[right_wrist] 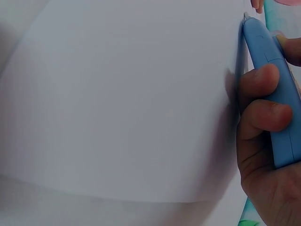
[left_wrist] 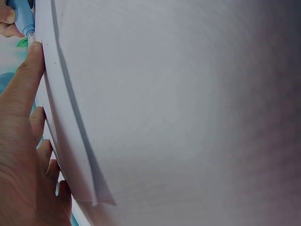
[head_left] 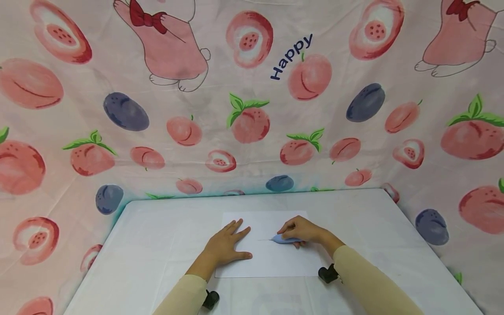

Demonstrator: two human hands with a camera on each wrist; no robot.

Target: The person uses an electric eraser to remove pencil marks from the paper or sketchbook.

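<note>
L hand [head_left: 222, 246], fingers spread wide, rests on left part of paper [head_left: 275, 264], prob. to keep it still; R hand [head_left: 306, 229] grips blue tool [head_left: 286, 239] on paper's right part, tip by thin line [head_left: 263, 239], prob. for aim.

Head view: pale pink cloth backdrop [head_left: 252, 151] w/ reddish & dk-blue fruit prints spans approx. 9 thru 3 o'clock, incl. "Happy" lettering [head_left: 291, 57] nr. 1 & pink-clad animal print [head_left: 173, 48] at 11. White-covered tabletop [head_left: 157, 236] at 6; light soft, fairly even.
</note>
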